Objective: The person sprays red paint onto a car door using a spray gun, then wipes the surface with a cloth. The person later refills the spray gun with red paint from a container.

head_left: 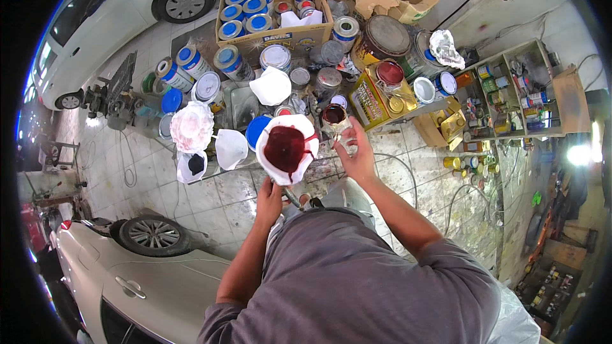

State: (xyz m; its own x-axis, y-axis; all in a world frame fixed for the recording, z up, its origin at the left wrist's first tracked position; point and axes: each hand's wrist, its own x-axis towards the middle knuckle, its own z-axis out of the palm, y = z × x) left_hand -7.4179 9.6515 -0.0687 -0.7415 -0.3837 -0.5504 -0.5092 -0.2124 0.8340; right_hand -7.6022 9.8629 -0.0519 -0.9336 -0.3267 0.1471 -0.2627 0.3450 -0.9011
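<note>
My left hand [269,200] is closed beneath a white paper paint strainer [309,167] with dark red paint pooled in it and streaks over its rim. What the fingers grip below the paper is partly hidden; a metal piece shows just right of the hand. My right hand [358,156] is wrapped round a small open can [334,129] with dark red paint inside, to the right of the strainer. Behind both hands stands a crowded table with a blue lid [257,130], used white paper strainers [231,149] and several paint cans.
A carton [274,39] of blue-lidded cans stands at the back. Right of the small can is a yellow square tin [373,105]. A shelf [535,129] of small cans is at far right. Cars [95,267] stand at left; a hose [414,178] lies on the tiled floor.
</note>
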